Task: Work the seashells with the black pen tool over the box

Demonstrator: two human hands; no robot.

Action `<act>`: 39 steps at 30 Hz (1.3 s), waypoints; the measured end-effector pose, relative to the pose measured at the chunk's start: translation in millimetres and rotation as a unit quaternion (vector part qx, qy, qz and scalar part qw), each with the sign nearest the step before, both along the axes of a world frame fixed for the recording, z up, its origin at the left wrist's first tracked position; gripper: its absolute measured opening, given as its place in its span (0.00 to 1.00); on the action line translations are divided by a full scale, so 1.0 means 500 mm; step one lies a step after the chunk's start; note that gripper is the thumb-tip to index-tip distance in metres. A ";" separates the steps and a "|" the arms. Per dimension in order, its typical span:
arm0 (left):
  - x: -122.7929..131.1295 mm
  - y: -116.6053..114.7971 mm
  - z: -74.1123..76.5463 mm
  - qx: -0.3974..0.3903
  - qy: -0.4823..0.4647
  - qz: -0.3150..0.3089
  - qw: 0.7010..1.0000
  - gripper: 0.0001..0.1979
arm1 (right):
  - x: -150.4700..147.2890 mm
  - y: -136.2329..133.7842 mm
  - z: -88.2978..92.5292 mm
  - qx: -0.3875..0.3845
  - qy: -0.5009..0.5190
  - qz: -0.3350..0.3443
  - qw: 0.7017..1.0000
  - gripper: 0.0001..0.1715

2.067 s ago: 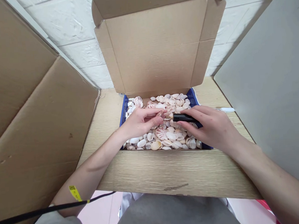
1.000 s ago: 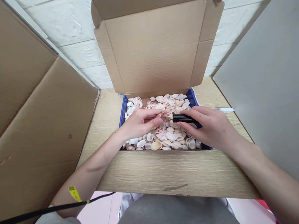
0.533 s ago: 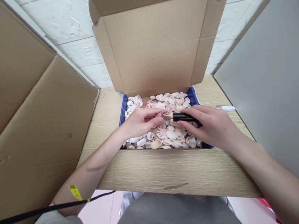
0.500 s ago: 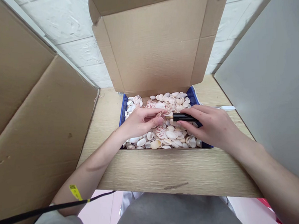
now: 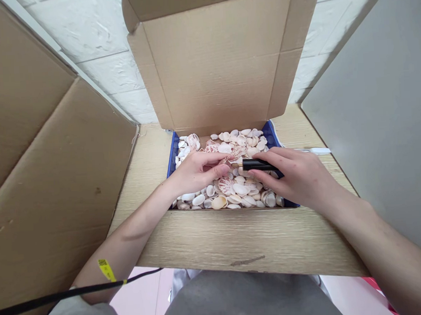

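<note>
Between the thumb and fingers of my left hand [image 5: 199,171] is a reddish-brown patterned seashell [image 5: 225,161], partly covered by the fingers. My right hand [image 5: 299,174] is wrapped round a black mini electric drill [image 5: 258,164] with a brass-coloured chuck. The drill points left, its tip at the shell's edge; whether the bit is in the shell is too small to tell. Both hands are above a blue-sided cardboard box [image 5: 171,162] full of loose white, cream and striped seashells [image 5: 240,189]. A larger red-striped scallop shell [image 5: 226,185] lies just below the left thumb.
The box's brown lid [image 5: 219,63] stands raised at the back, before a white brick wall [image 5: 100,74]. A cardboard panel [image 5: 55,161] borders the left, a grey panel [image 5: 378,120] the right. A white cable [image 5: 319,151] lies on the wooden table [image 5: 229,236]. A black cord [image 5: 62,295] crosses my left arm.
Both hands keep their hold on the shell and the drill. The drill has shifted very slightly left towards the shell; the whole view has moved a touch.
</note>
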State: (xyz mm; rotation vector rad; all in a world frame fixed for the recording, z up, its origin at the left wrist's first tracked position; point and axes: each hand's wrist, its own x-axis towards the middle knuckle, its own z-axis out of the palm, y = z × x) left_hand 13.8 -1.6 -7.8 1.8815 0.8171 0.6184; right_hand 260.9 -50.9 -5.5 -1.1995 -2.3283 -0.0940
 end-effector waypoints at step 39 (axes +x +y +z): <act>-0.003 0.004 -0.005 -0.027 -0.015 -0.001 1.000 0.23 | -0.001 -0.001 -0.002 0.004 -0.009 -0.010 1.000 0.14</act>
